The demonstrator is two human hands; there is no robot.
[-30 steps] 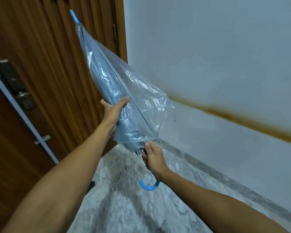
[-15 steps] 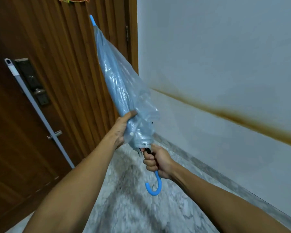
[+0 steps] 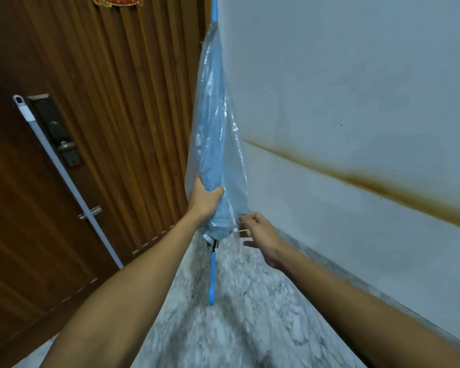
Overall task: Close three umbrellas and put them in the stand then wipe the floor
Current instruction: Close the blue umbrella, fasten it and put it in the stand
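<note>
Indoors, the left hand [image 3: 203, 199] is gripping the folded blue umbrella [image 3: 213, 134] upright beside the wall [image 3: 356, 75], while the right hand [image 3: 260, 235] is hovering at its white strap [image 3: 233, 219], fingers loosely curled, grasp unclear.

umbrella [image 3: 213, 144] centre, upright | door [image 3: 37, 248] left | wall [image 3: 356, 88] right | floor [image 3: 237, 328] below | pole [image 3: 64, 173] against door

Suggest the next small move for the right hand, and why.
Probably pinch the loose white strap and wrap it round the folded transparent blue umbrella: the left hand grips the bunched canopy, while the right hand hovers open beside the strap, which dangles unfastened.
</note>
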